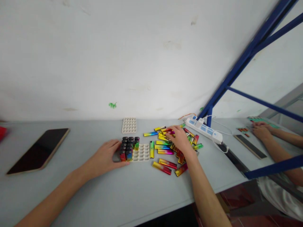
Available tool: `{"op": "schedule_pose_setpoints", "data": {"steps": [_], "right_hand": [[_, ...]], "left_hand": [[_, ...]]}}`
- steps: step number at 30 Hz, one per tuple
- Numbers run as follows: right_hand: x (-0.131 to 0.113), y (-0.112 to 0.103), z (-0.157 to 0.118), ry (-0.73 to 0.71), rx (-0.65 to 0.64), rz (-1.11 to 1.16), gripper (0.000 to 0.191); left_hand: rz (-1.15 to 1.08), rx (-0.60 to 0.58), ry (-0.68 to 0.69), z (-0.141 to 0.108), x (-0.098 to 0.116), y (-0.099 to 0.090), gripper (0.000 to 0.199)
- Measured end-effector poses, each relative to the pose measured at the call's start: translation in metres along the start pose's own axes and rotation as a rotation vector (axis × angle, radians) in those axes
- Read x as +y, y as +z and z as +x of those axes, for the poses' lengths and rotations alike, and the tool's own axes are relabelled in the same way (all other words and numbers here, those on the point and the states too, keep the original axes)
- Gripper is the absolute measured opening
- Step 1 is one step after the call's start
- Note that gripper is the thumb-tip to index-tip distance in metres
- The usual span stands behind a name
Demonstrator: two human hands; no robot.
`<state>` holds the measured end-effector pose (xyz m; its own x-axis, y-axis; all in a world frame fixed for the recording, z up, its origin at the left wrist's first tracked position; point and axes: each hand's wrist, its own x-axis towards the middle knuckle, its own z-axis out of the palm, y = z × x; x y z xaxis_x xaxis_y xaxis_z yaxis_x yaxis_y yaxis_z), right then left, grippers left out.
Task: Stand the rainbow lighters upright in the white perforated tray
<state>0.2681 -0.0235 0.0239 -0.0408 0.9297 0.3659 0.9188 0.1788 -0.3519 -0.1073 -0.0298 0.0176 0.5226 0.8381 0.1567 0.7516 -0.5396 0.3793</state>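
On the grey table (142, 189), the left hand (106, 157) lies flat against the near-left edge of a white tray (141, 153), whose left part is filled with upright lighters (129, 146), while the right hand (178, 138) rests palm down on a loose pile of rainbow-coloured lighters (167, 151) just right of the tray. A second, empty white tray (129, 125) sits further back near the wall, a dark tablet (39, 149) lies well to the left, and a white power strip (204, 129) lies to the right of the pile. At the far right, beyond a blue frame (236, 72), another person's hand (261, 130) rests on the table beside a dark flat slab (249, 145).
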Motion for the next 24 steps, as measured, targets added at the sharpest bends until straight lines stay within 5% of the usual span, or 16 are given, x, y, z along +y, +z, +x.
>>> {"op": "schedule_pose_setpoints", "data": {"steps": [3,12,24], "right_hand": [[-0.002,-0.008,0.002,-0.047,0.089,0.062,0.016],[-0.005,-0.02,-0.003,-0.043,-0.264,-0.025,0.009],[-0.029,-0.009,-0.01,-0.052,-0.293,-0.162,0.011]], "left_hand": [[-0.003,-0.012,-0.004,0.001,0.0,0.0,0.064],[0.002,-0.016,-0.016,-0.001,-0.003,0.002,0.065],[0.011,-0.007,-0.003,-0.002,-0.002,0.002,0.064]]}}
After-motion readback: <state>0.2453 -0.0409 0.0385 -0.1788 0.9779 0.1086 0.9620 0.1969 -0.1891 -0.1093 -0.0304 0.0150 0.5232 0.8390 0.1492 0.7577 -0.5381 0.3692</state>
